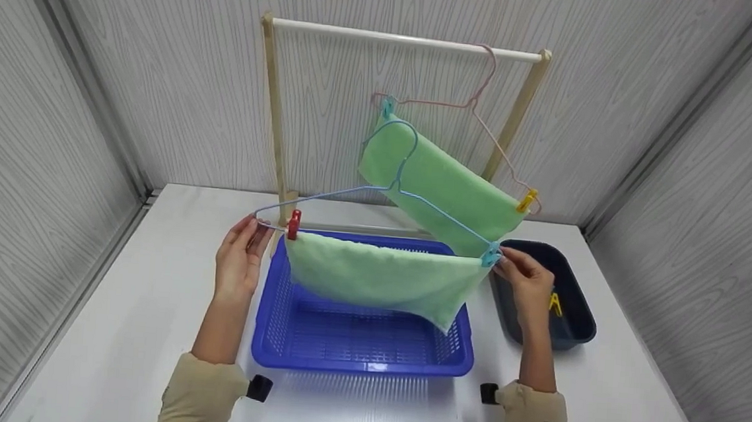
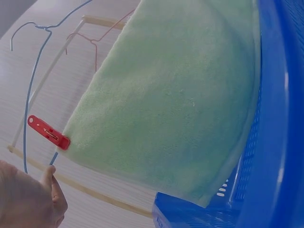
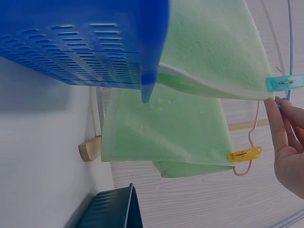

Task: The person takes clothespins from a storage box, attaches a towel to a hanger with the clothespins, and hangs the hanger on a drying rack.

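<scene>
A blue wire hanger is held up between both hands, its hook upward. My left hand pinches the hanger's left end. At the right end, my right hand pinches the hanger beside a teal clothespin. From the lower bar hangs a light green towel, clipped at its left corner by a red clothespin and at its right by the teal one. In the left wrist view the red clothespin sits just above the fingers. The right wrist view shows the fingertips touching the towel's corner.
Below the towel stands a blue basket. Behind is a rack with a white rod, where a pink hanger hangs tilted with another green towel. A dark tray at right holds a yellow clothespin.
</scene>
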### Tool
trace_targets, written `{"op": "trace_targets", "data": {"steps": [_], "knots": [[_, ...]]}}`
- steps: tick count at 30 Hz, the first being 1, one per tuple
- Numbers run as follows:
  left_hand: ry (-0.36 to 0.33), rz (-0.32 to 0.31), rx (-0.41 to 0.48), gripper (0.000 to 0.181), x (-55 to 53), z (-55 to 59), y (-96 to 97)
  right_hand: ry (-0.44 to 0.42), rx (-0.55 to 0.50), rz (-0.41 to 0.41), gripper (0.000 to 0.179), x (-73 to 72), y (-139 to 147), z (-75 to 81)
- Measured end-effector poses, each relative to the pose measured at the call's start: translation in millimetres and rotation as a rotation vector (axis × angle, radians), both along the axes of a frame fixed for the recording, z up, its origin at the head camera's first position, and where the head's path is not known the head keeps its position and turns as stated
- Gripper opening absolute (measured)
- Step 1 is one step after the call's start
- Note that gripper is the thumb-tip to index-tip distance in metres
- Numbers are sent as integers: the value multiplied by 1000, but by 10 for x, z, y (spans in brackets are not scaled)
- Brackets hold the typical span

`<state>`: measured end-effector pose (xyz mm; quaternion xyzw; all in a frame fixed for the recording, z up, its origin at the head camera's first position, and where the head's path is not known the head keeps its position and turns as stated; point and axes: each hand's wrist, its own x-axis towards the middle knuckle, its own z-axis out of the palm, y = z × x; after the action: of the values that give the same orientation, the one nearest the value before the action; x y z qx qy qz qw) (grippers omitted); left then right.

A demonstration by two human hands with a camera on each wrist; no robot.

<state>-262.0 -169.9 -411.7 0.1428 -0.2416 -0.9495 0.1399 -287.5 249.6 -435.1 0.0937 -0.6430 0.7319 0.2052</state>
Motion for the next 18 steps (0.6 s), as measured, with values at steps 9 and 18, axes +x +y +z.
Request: {"op": "trace_targets", "data": {"steps": [9, 18], "knots": [[14, 24, 28, 11, -26, 24, 46, 25, -18, 21, 22, 8, 31, 34], [46, 44, 61, 12, -71, 65, 88, -5, -12, -27, 23, -16, 35, 110]]}}
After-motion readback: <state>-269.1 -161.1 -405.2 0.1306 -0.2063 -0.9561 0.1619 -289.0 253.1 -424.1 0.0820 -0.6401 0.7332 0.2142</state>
